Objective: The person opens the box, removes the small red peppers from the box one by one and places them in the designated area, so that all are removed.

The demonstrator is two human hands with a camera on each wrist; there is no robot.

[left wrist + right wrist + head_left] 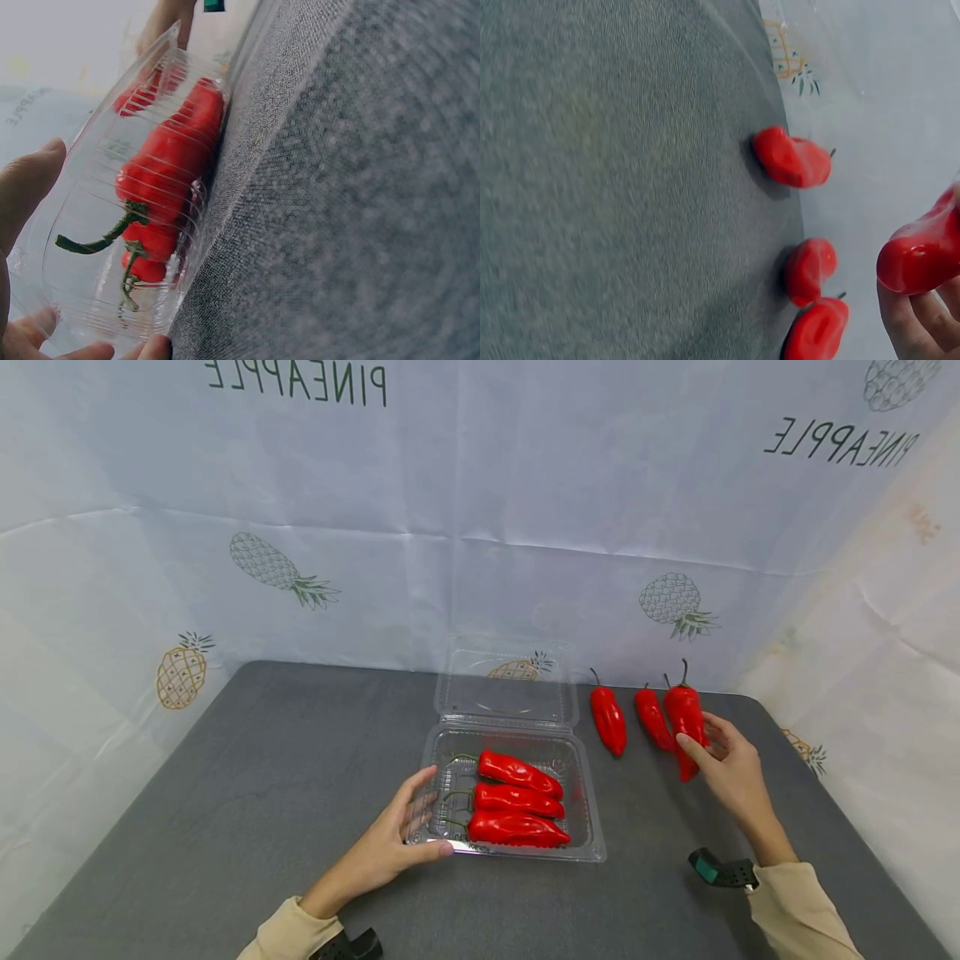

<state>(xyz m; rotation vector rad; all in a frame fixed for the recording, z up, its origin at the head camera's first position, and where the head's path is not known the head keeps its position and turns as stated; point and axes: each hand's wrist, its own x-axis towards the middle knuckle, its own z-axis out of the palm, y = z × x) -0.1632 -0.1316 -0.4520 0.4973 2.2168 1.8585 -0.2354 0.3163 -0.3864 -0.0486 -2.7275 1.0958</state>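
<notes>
Right hand [723, 764]: fingers pinch a red pepper [684, 718], thumb on its near face. This pepper is at the right side of the counter [330, 760], well apart from the clear box [590, 814]; right wrist view shows it off the surface. Left hand [390, 839]: thumb and fingers spread wide, touching the box at its near left corner.

Risks (judged):
1. Slip. Skin looks glossy and the body tapers; a light pinch could let it swivel or drop.
2. Knock. A low sideways path could roll the middle loose pepper [652, 718], just beside, or the left loose pepper [608, 720].
3. Box shift. Plastic looks thin, probably light; uneven left-hand pressure could skid or flex it.
4. Snag. The stem could catch the lid [502, 685], folded back on the far side, if carried too near the hinge.

Orientation: red pepper's long axis runs roughly near to far, stem away from the person, tip toward them; exact tilt cannot be told. Boxed peppers [519, 796]: three side by side, axes left to right, stems left. Mismatch about a quarter turn; laid in unturned, it would likely cross them.
</notes>
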